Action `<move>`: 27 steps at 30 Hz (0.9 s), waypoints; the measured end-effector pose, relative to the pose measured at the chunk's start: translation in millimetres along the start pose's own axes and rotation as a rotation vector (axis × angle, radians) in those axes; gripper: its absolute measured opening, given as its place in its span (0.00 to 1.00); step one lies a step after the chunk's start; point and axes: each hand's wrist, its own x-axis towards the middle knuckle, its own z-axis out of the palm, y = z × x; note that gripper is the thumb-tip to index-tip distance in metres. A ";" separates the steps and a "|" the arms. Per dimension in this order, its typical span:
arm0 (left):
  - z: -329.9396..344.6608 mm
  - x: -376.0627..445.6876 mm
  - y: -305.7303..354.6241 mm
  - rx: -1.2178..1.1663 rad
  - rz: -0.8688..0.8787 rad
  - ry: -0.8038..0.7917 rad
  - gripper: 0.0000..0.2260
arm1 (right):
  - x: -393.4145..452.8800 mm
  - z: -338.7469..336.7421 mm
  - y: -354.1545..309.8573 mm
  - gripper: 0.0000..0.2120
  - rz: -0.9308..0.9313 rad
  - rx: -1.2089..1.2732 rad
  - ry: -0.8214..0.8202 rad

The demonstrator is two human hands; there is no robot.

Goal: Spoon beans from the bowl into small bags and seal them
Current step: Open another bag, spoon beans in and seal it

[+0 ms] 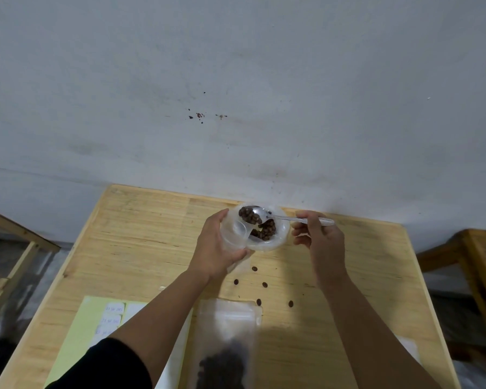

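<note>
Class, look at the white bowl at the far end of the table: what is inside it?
Inside the bowl lie dark beans; a clear spoon loaded with more beans sits over them. The left hand and the small bag it holds cover the bowl's left part.

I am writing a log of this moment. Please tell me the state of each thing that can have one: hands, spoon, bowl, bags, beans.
left hand: grips small bag
small bag: open, over bowl
right hand: pinches spoon
spoon: loaded with beans
bowl: holds some beans
filled bag: lying flat, beans inside
loose beans: scattered on table
</note>
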 end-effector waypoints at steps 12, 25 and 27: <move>-0.1 2.6 -1.9 0.029 0.019 0.000 0.44 | -3.0 -7.4 50.6 0.10 -0.092 -0.366 0.181; 5.2 5.8 -1.2 0.027 0.023 -0.030 0.43 | -7.5 14.8 65.6 0.09 0.345 0.042 0.218; 3.9 5.8 -1.0 0.023 0.021 -0.029 0.43 | -6.8 12.6 62.0 0.09 0.344 0.068 0.244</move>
